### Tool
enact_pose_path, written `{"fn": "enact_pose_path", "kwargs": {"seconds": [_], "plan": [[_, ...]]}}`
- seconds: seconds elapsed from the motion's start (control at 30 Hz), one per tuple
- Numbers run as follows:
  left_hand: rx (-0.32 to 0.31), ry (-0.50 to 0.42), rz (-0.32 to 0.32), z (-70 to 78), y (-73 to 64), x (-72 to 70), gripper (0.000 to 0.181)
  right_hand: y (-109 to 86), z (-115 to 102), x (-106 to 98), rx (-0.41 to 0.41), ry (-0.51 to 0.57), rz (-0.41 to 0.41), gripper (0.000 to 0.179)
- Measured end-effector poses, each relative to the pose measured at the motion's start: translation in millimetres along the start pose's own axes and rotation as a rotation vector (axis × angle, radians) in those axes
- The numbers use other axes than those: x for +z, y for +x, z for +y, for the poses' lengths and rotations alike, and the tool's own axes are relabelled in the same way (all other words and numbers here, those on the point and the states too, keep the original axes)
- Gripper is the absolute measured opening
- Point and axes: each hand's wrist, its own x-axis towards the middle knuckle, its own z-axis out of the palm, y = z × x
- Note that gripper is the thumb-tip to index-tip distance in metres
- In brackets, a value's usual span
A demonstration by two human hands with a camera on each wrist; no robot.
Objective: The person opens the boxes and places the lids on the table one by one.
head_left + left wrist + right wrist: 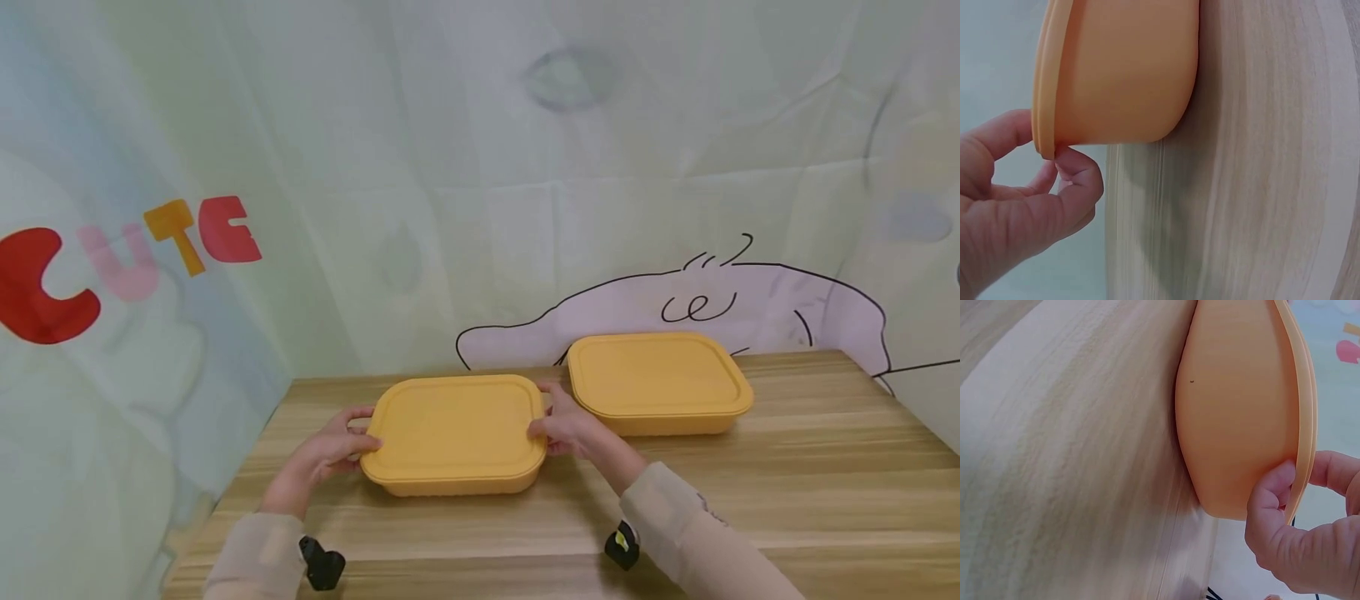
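A yellow lidded food container point(457, 429) sits on the wooden table in front of me, its lid point(1047, 81) seated on the rim. My left hand point(333, 446) pinches its left end, thumb on the lid's edge and fingers curled under the rim. At the opposite end my right hand point(566, 425) grips the rim the same way; the right wrist view shows thumb and fingers on either side of the container's edge point(1305, 425). A second yellow lidded container point(660, 375) stands behind and to the right, close by my right hand.
The wooden table point(810, 492) runs under both containers, its back edge against a printed curtain point(420, 208). Colourful letters point(176, 233) decorate the curtain on the left. A black wrist camera point(322, 564) hangs at my left cuff, another point(622, 546) at my right.
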Motion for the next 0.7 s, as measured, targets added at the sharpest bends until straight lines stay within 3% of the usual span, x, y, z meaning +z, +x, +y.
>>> {"fn": "enact_pose_path", "kwargs": {"seconds": [0.13,0.5,0.7], "plan": [[-0.008,0.002,-0.034,-2.9,1.4,-3.2,0.075,-1.5,1,0,-0.004,-0.008,0.0,0.081],[-0.022,0.042,-0.032,-1.9,-13.1,-0.8,0.07,-11.3,5,1,-0.026,-0.023,-0.032,0.077],[-0.032,0.041,-0.031,-1.8,-13.7,-1.0,0.07,-14.3,5,0,-0.024,-0.007,-0.049,0.077]]}}
